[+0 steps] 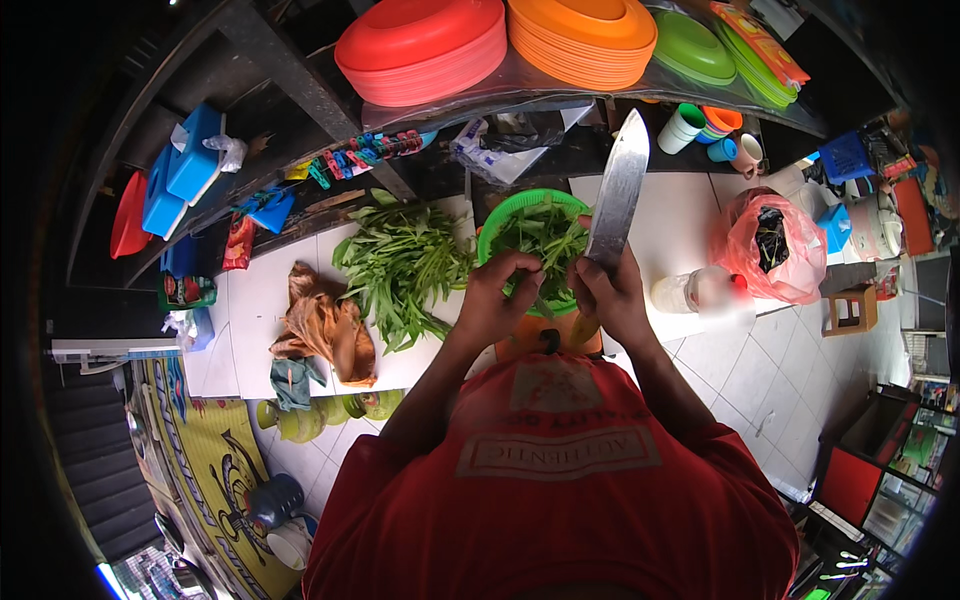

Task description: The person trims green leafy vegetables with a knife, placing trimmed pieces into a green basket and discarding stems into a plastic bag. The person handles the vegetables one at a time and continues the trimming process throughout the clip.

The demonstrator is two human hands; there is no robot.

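My right hand [611, 292] grips a large knife [621, 180], its broad steel blade pointing up and away from me. A yellowish end, apparently the handle, shows below the fingers. My left hand [499, 296] is over the left rim of a green plastic basket [491, 225], fingers curled and thumb near the fingertips. Whether it pinches a stem cannot be made out. Cut leafy greens [544, 232] fill the basket, which sits by an orange object [517, 346] partly hidden by my shirt. A big heap of long-stemmed leafy greens [401, 262] lies left of the basket.
On the white tiled counter [251, 322] rest brown dried leaves [330, 330], a plastic jar [675, 291] and a pink plastic bag [806, 247]. A shelf above holds stacked red plates [424, 60] and orange plates [581, 45]. Green gas cylinders [300, 420] stand below.
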